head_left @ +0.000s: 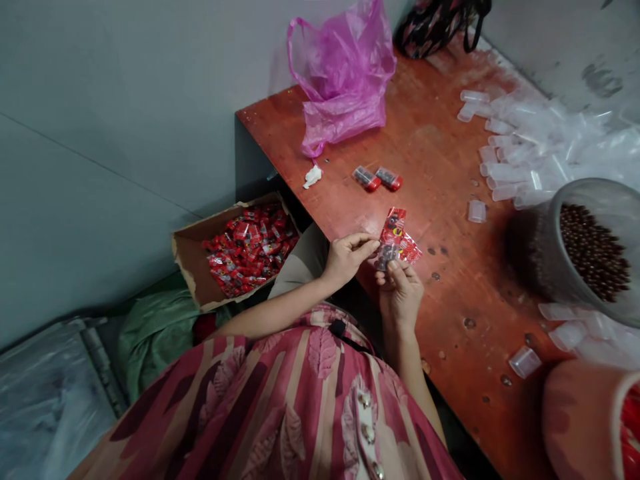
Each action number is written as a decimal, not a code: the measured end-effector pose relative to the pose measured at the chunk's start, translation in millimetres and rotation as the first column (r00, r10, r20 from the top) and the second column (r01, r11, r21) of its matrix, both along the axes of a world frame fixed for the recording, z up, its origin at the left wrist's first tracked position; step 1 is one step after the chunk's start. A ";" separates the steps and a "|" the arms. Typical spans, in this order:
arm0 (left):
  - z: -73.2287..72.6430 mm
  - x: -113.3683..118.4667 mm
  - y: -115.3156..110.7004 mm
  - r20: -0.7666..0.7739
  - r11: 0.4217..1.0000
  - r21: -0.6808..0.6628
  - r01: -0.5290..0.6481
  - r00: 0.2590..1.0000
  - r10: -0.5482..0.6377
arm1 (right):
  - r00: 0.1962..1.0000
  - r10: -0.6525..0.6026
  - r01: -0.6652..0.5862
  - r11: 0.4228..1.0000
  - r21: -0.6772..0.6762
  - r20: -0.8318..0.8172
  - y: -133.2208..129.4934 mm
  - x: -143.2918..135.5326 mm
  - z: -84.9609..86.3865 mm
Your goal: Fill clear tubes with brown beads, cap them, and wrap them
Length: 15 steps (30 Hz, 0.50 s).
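Note:
Both hands meet at a small red printed plastic packet (393, 230), held upright over the table edge, with dark contents showing through its clear lower part. My right hand (404, 290) pinches its bottom end between thumb and fingers. My left hand (347, 259) is closed with its fingertips at the packet's left edge. Just behind, another red wrapper (410, 249) lies on the table, partly covered by the packet. Farther back lie two small clear tubes with red caps (367, 178), filled with something dark.
Left of the table, a cardboard box (187, 263) holds many red packets. A pink plastic bag (345, 73) lies at the back. On the right are piled clear tubes (530, 147), a grey tub (533, 247) of dark brown balls, and a pinkish container (575, 420) with red pieces.

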<state>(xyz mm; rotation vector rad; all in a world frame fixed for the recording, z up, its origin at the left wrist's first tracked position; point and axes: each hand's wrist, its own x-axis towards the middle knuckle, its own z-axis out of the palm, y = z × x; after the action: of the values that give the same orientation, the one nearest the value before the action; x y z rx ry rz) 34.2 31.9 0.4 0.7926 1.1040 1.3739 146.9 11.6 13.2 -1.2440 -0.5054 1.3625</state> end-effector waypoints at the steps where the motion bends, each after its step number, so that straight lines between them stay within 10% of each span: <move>1: 0.4 -1.2 0.7 -0.079 0.999 0.035 -0.002 0.997 0.005 | 1.000 0.006 -0.006 1.000 -0.005 -0.014 0.0 -0.3 0.2; 7: 5.5 -11.2 3.6 -0.507 0.961 0.277 0.006 0.850 0.141 | 0.996 0.051 -0.055 0.997 -0.048 -0.076 -0.4 0.5 0.8; 15: 2.8 -14.8 9.4 -0.608 0.906 0.417 0.063 0.761 0.227 | 0.998 0.059 -0.060 0.998 -0.035 -0.030 -1.7 0.6 0.3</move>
<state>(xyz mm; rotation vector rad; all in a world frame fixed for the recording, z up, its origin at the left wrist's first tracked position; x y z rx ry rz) 19.4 41.3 3.2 1.6471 1.3971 1.4725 147.5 10.0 13.5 -1.2448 -0.5034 1.4431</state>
